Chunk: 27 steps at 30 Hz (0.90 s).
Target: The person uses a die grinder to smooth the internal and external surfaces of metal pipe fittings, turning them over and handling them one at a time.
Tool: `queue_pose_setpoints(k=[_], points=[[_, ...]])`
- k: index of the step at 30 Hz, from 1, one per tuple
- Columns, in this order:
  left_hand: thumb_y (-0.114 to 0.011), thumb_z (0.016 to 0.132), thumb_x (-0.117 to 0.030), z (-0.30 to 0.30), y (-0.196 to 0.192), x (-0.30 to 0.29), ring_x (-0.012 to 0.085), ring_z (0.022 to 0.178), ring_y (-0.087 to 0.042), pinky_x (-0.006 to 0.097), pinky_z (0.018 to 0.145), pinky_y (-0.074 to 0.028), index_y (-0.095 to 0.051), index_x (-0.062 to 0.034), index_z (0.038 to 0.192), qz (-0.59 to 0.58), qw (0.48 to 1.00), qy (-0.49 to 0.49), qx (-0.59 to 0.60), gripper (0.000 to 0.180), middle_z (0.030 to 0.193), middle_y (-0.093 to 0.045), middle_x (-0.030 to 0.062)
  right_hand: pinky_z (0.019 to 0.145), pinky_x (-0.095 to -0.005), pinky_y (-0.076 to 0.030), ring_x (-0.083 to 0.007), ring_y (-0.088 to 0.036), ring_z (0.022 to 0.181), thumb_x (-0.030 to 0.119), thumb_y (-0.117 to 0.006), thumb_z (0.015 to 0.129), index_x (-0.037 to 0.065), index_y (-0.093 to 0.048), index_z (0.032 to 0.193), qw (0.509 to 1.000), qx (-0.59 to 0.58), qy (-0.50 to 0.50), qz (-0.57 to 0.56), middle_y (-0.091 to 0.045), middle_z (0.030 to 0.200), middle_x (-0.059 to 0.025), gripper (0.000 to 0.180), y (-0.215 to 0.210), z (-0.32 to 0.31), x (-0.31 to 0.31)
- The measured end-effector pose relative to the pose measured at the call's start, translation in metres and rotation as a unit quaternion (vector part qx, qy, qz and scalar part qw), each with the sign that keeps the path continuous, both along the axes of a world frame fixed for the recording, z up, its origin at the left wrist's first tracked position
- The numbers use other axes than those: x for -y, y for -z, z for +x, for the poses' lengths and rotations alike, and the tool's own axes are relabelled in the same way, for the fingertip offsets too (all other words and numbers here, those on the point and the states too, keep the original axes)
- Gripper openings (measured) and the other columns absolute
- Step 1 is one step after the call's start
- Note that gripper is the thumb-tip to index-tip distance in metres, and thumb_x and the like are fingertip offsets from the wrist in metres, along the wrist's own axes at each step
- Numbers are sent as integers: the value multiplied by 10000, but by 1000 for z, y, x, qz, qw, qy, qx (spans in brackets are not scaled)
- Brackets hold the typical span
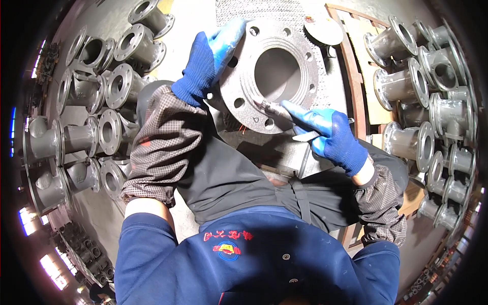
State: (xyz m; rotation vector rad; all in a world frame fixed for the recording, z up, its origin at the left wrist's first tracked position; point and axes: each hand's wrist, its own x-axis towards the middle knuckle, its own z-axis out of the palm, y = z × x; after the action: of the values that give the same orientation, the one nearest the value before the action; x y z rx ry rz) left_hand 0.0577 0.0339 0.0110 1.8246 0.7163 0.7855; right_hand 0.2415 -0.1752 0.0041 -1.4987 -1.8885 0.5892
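Flanged pipe fitting (247, 82) | beyond lap (239, 178), flange facing wearer | likely heavy, rigid; grip rim | left hand (216, 56) against rim's left, finger closure can't tell | right hand (328, 131) fingers wrapped round brush-like tool (275, 111)

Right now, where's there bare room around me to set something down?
Bare-looking bright floor lies between your left hand and the upper-left pipe fittings. A narrower strip shows between the flange and the wooden pallet. More fittings crowd the pallet; the left is packed too. Glare hides detail.
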Motion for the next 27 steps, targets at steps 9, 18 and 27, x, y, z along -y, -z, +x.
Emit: queue_pose_setpoints(k=[9, 18, 27], points=[[-509, 920, -70, 4, -6, 7, 212, 811, -659, 278, 717, -521, -550, -21, 1164, -1, 996, 65, 65, 252, 950, -652, 124, 634, -276, -515, -151, -634, 688, 65, -648, 815, 62, -594, 1231, 975, -155, 161, -6, -670, 845, -105, 420, 4, 23, 2], [-498, 928, -60, 5, 7, 14, 233, 915, -642, 299, 777, -519, -501, -21, 1287, 86, 993, 81, 19, 362, 1085, -624, 165, 511, -179, -418, -79, -533, 553, 186, -589, 880, -27, -593, 1163, 850, -411, 299, -134, -635, 797, -58, 355, -33, 35, -8], [-489, 932, -83, -2, 2, 22, 276, 1123, -555, 354, 975, -431, -439, -4, 1346, 223, 968, 106, 36, 424, 1263, -540, 200, 471, -212, -424, -61, -522, 504, 145, -554, 913, -57, -471, 1252, 866, -411, 262, -115, -576, 764, -34, 403, -18, -15, -44]])
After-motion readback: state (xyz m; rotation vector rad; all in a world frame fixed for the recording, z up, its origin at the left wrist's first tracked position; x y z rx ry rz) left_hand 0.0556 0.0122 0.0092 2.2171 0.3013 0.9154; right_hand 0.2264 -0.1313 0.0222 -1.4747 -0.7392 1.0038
